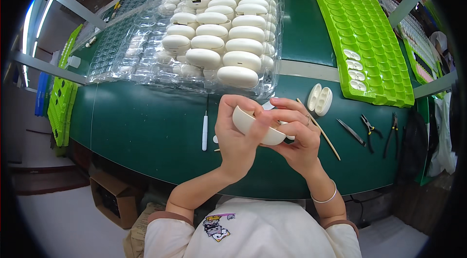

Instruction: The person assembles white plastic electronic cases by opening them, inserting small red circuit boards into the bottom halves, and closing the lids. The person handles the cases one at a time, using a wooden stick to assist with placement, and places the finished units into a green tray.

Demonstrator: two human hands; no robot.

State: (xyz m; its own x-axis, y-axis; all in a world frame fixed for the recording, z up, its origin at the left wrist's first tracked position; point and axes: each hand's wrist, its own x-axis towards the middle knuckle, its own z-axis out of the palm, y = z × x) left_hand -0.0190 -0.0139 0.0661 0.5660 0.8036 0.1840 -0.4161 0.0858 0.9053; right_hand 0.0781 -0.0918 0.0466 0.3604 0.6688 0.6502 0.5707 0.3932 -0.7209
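Observation:
In front of my chest, both hands hold a cream-white earbud case point(243, 121), its smooth curved shell turned toward me. My left hand point(232, 146) has its fingers wrapped round the left end, with the thumb pressed across the shell. On the other end, the fingers of my right hand point(302, 145) are bent over the far side. What the fingertips touch inside the case is hidden. Just beyond my right hand lies an opened earbud case point(319, 100) with two hollows. A thin wooden stick point(327, 140) rests beside that hand, and a white-handled screwdriver point(205, 132) lies left of my left hand.
Clear plastic trays point(146, 71) at the back bear many rows of closed white cases point(237, 77). At right stands a bright green tray point(384, 63) with several white inserts point(357, 75). Tweezers point(351, 132) and two pliers point(371, 134) lie on the green table point(146, 126).

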